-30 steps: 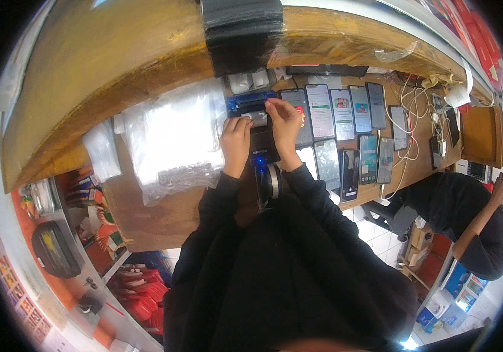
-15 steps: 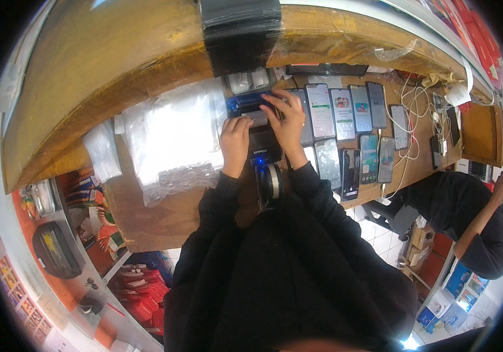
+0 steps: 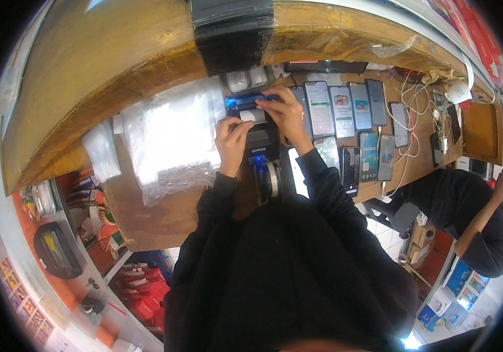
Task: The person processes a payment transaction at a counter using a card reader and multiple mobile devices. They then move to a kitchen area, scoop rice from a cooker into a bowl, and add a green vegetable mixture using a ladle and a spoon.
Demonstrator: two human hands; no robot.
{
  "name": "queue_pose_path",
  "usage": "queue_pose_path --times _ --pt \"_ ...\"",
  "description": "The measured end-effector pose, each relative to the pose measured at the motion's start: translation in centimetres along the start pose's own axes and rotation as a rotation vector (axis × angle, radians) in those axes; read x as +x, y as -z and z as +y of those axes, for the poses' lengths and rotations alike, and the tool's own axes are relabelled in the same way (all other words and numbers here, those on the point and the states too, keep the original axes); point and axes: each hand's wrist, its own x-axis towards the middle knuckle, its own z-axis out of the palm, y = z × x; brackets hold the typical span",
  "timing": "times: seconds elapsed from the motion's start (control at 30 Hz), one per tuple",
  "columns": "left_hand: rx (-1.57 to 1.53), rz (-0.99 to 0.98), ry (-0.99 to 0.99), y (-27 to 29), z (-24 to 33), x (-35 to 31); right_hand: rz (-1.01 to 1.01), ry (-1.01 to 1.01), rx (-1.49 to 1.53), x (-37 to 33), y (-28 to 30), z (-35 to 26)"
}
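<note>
Your left hand [image 3: 232, 134] pinches the white paper slip [image 3: 252, 115] at the black printer [image 3: 258, 142] on the wooden counter [image 3: 157, 214]; your right hand [image 3: 285, 109] grips the printer's top, beside the phones [image 3: 345, 108].

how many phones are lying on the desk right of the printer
About 9 phones: five in a back row beside the right hand, four in a front row nearer the person. More may be hidden behind the arm.

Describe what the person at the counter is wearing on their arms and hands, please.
Both arms are covered by long black sleeves of a loose dark top, which end at the wrists. The left hand and right hand are bare, with no gloves. I can make out no watch or rings at this size.
</note>
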Motion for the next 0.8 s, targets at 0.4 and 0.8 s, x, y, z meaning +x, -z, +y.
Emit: queue_pose_path --times 0.4,0.8 --pt "0.057 0.021 -0.214 0.3 -0.1 -0.3 0.024 0.146 -0.077 -3.4 0.1 0.5" --pt "-0.018 -0.042 -0.083 -0.6 -1.3 -1.2 -0.142 0.073 -0.069 -5.2 0.4 1.1"
